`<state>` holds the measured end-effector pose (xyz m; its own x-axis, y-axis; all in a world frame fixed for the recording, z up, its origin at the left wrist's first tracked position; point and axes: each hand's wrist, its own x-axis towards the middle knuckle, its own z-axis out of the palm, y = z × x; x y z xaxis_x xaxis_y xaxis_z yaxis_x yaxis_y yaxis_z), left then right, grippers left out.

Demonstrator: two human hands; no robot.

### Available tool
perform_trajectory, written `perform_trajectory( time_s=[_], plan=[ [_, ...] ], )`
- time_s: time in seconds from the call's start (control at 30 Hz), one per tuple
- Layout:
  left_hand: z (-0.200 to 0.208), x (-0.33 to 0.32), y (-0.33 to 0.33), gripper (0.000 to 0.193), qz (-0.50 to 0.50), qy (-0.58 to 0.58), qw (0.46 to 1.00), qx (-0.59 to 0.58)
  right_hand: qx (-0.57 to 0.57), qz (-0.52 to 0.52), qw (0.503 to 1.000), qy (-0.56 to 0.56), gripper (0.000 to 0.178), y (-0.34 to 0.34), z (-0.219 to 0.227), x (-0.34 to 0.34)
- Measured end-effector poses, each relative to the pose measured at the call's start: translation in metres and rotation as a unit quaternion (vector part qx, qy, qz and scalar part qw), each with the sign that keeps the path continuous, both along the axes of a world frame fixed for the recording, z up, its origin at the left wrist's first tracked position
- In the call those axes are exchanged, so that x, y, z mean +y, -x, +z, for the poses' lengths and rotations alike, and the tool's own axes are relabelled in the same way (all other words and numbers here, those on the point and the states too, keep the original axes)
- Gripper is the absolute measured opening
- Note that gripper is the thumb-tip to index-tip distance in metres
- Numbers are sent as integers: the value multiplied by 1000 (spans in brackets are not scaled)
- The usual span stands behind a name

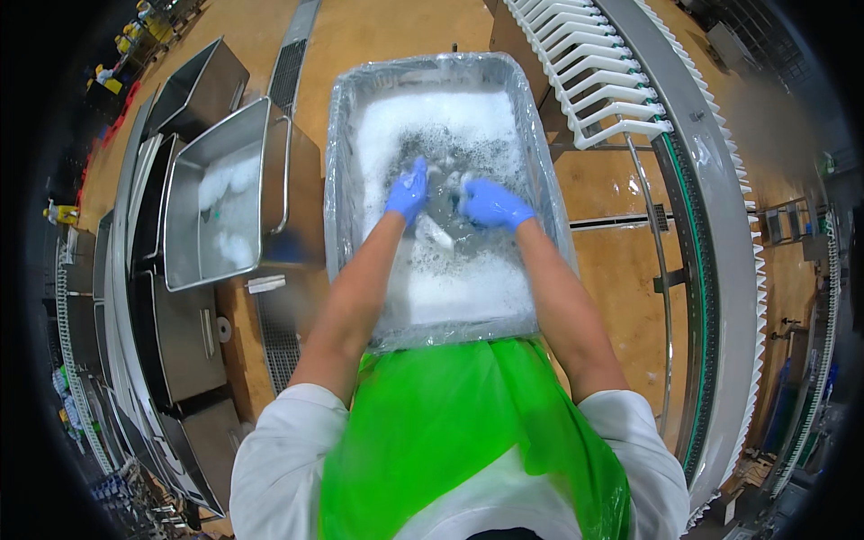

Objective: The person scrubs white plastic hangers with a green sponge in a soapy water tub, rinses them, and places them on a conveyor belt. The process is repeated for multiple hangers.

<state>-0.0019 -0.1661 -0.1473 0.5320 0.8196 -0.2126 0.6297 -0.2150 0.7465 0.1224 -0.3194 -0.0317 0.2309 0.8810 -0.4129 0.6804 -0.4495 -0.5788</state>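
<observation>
A deep tub [335, 180] lined with clear plastic film stands before me, holding greyish water topped with thick white foam [468, 292]. Both my hands wear blue gloves and are over the water in the middle. My left hand [408, 192] is side-on, its fingers stretched away from me, with no held thing showing. My right hand [496, 204] is curled, thumb side toward the left; whitish matter shows at its fingertips, and I cannot tell foam from an object. A white elongated piece [436, 234] lies in the water just below and between the hands.
At the left stands a steel bin [216, 263] with white foam inside, beside further steel bins [184, 333]. A curved conveyor [711, 225] with white slats [594, 72] runs along the right. A drain grate [286, 76] crosses the tan floor. A green apron [468, 423] covers my front.
</observation>
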Motion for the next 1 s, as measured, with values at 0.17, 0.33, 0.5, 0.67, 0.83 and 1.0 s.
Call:
perform_trajectory(
  time_s=[0.17, 0.33, 0.5, 0.67, 0.83, 1.0],
  plan=[
    [113, -6, -18, 57, 87, 328, 897, -283, 409, -52, 901, -132, 39, 15, 68, -25],
    [111, 26, -6, 63, 103, 441, 829, -328, 348, -14, 919, -185, 43, 59, 64, -1],
    [141, 14, -14, 67, 170, 326, 896, -251, 399, -35, 904, -152, 36, 66, 65, 21],
    [127, 36, -4, 67, 166, 402, 826, -359, 421, -50, 877, -227, 34, 60, 56, 14],
    [134, 22, -20, 66, 188, 254, 876, -364, 311, -79, 926, -202, 39, 74, 62, 28],
    [106, 54, 1, 56, 32, 379, 769, -514, 331, -95, 914, -214, 37, 70, 27, 21]
  ],
)
